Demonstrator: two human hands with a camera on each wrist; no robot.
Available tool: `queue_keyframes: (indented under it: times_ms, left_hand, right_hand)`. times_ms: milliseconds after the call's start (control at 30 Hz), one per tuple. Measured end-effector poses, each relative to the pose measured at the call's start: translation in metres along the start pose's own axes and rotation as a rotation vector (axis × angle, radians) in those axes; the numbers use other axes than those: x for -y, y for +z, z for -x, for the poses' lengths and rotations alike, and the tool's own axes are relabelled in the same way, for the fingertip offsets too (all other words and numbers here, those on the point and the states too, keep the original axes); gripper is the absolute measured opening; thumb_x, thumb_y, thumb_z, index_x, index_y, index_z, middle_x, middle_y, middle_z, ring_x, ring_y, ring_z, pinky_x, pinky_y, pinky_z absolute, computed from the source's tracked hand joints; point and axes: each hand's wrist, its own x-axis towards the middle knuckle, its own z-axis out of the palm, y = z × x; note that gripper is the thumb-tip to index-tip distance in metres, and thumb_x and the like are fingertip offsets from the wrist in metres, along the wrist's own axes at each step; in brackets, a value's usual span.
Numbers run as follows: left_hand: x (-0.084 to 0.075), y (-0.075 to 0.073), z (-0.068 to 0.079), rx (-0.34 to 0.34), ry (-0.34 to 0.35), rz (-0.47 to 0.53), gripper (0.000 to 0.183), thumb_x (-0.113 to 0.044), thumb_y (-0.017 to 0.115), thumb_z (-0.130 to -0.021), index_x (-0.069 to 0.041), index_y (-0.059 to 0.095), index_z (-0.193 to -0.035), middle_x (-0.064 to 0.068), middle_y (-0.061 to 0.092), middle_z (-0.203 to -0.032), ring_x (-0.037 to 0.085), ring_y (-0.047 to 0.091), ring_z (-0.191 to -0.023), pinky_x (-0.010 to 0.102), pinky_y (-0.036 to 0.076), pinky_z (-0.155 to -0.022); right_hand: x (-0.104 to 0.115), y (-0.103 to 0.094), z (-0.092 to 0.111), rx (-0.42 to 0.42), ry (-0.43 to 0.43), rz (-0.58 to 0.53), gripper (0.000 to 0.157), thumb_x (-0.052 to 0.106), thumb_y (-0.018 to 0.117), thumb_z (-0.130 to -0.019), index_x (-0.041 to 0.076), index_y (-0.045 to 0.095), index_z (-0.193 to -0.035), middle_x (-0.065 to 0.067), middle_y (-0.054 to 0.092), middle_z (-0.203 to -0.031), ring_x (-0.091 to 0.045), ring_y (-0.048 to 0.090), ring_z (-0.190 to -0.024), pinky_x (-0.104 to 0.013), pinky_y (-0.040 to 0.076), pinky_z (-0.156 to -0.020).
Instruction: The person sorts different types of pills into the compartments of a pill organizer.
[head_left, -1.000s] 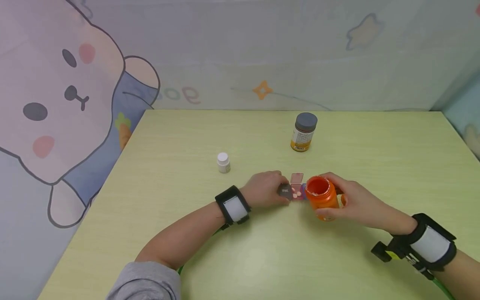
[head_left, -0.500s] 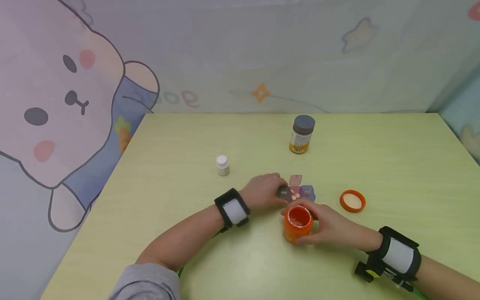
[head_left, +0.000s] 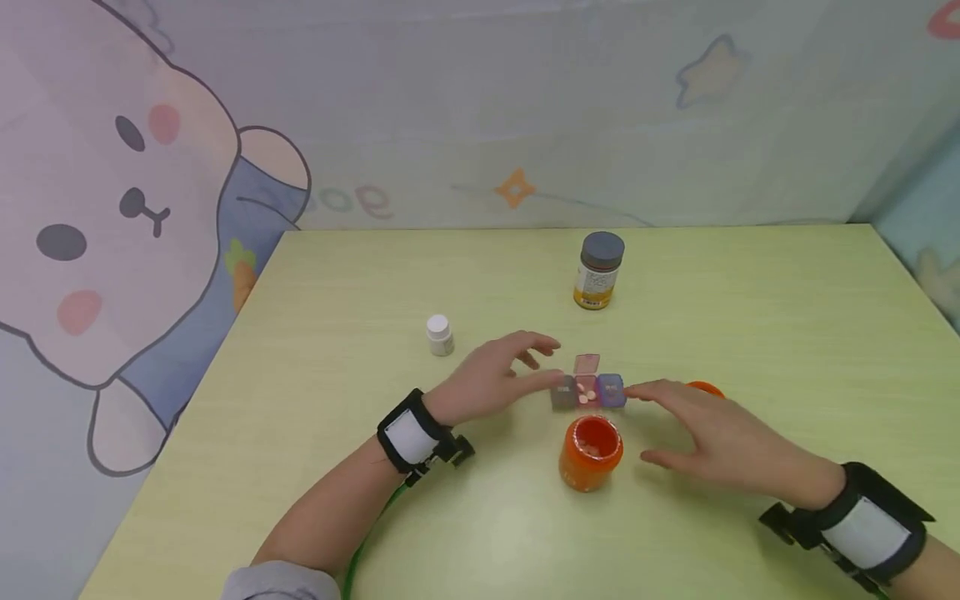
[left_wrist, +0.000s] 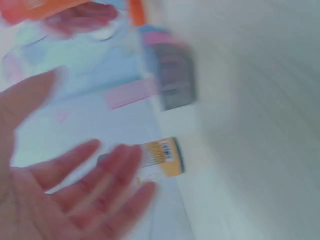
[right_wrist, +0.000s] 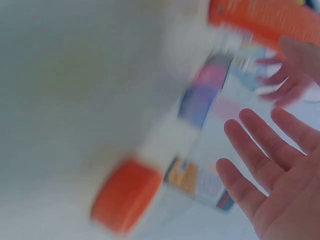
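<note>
A small pill organizer (head_left: 587,391) lies on the table with a grey, a pink and a purple compartment. Its pink lid (head_left: 587,363) stands raised, and several pale tablets (head_left: 586,395) show inside the pink part. My left hand (head_left: 487,379) is beside the grey end, thumb tip right at it, fingers spread and loosely bent. Over on the other side my right hand (head_left: 720,433) hovers with straight fingers, its index fingertip close to the purple end. An uncapped orange pill bottle (head_left: 588,467) stands upright in front of the organizer. Neither palm holds anything in the wrist views.
The orange cap (right_wrist: 127,195) rests on the table, mostly hidden behind my right hand in the head view. A white bottle (head_left: 440,336) stands to the left. Toward the back is a dark-capped jar (head_left: 597,271). A printed cloth (head_left: 450,100) hangs behind the table.
My right hand carried the orange bottle left, set it down in front of the organizer, then let go and drew right. The left hand has released the organizer's grey end and opened.
</note>
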Motion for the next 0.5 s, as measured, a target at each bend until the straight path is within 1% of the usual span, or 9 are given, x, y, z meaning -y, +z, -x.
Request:
queue_keyframes:
  times_ms: [33,67,100,167,200,267,333,400,500]
  left_hand:
    - [-0.003,0.0,0.003,0.003,0.043,0.102,0.046,-0.043,0.053,-0.089,-0.018,0.047,-0.127,-0.001,0.053,-0.119,0.008,0.05,-0.1,0.025,0.043,-0.077]
    - [-0.005,0.002,0.006,0.02,0.087,0.195,0.042,-0.037,0.052,-0.091,-0.016,0.047,-0.127,-0.001,0.052,-0.12,0.01,0.05,-0.103,0.026,0.043,-0.08]
    - [-0.009,0.005,0.008,0.052,0.124,0.282,0.04,-0.031,0.051,-0.092,-0.015,0.046,-0.128,0.0,0.051,-0.121,0.012,0.049,-0.107,0.027,0.042,-0.083]
    - [-0.015,0.013,0.012,0.137,0.181,0.398,0.042,-0.021,0.053,-0.091,-0.013,0.042,-0.131,0.001,0.048,-0.126,0.013,0.045,-0.113,0.03,0.04,-0.088]
    - [-0.018,0.018,0.014,0.181,0.203,0.426,0.046,-0.018,0.055,-0.089,-0.013,0.039,-0.132,0.002,0.047,-0.128,0.013,0.043,-0.116,0.03,0.038,-0.09]
    - [-0.023,0.028,0.016,0.255,0.224,0.426,0.058,-0.019,0.062,-0.085,-0.015,0.034,-0.135,-0.001,0.044,-0.13,0.01,0.04,-0.118,0.029,0.034,-0.094]
    - [-0.025,0.037,0.017,0.3,0.235,0.385,0.068,-0.022,0.068,-0.079,-0.018,0.03,-0.136,-0.001,0.043,-0.131,0.006,0.038,-0.119,0.027,0.031,-0.095]
    - [-0.025,0.044,0.016,0.312,0.234,0.331,0.075,-0.026,0.072,-0.075,-0.02,0.028,-0.136,-0.003,0.043,-0.131,0.004,0.039,-0.118,0.025,0.031,-0.095]
    - [-0.022,0.05,0.015,0.303,0.201,0.279,0.075,-0.028,0.073,-0.074,-0.022,0.03,-0.134,-0.006,0.045,-0.127,0.004,0.042,-0.114,0.022,0.033,-0.092]
  right_hand:
    - [-0.006,-0.004,0.001,-0.022,0.004,0.064,0.067,0.038,0.072,-0.074,0.022,0.041,-0.13,0.001,0.051,-0.121,-0.017,0.051,-0.104,-0.039,0.045,-0.083]
    - [-0.012,-0.008,0.002,-0.037,0.008,0.123,0.066,0.039,0.071,-0.074,0.02,0.041,-0.13,-0.002,0.05,-0.122,-0.019,0.052,-0.103,-0.04,0.045,-0.082]
    - [-0.018,-0.011,0.003,-0.047,0.02,0.172,0.066,0.039,0.07,-0.074,0.018,0.042,-0.129,-0.005,0.049,-0.123,-0.021,0.051,-0.103,-0.042,0.045,-0.081]
    - [-0.028,-0.015,0.004,-0.058,0.045,0.235,0.068,0.04,0.07,-0.074,0.013,0.042,-0.129,-0.011,0.047,-0.123,-0.028,0.051,-0.103,-0.045,0.046,-0.079]
    - [-0.033,-0.016,0.005,-0.053,0.059,0.259,0.07,0.041,0.07,-0.073,0.011,0.042,-0.129,-0.014,0.046,-0.124,-0.031,0.05,-0.104,-0.046,0.046,-0.079]
    - [-0.041,-0.017,0.006,-0.023,0.092,0.292,0.074,0.044,0.071,-0.072,0.007,0.041,-0.129,-0.018,0.044,-0.124,-0.036,0.049,-0.104,-0.048,0.046,-0.076]
    - [-0.046,-0.017,0.007,0.03,0.135,0.301,0.077,0.046,0.071,-0.07,0.005,0.042,-0.129,-0.02,0.044,-0.123,-0.039,0.049,-0.101,-0.048,0.047,-0.072]
    - [-0.048,-0.017,0.007,0.084,0.18,0.306,0.078,0.048,0.071,-0.069,0.006,0.043,-0.128,-0.02,0.046,-0.119,-0.038,0.051,-0.097,-0.046,0.048,-0.067]
    - [-0.05,-0.015,0.006,0.119,0.219,0.312,0.073,0.046,0.073,-0.067,0.009,0.047,-0.124,-0.017,0.05,-0.11,-0.033,0.052,-0.088,-0.041,0.047,-0.059]
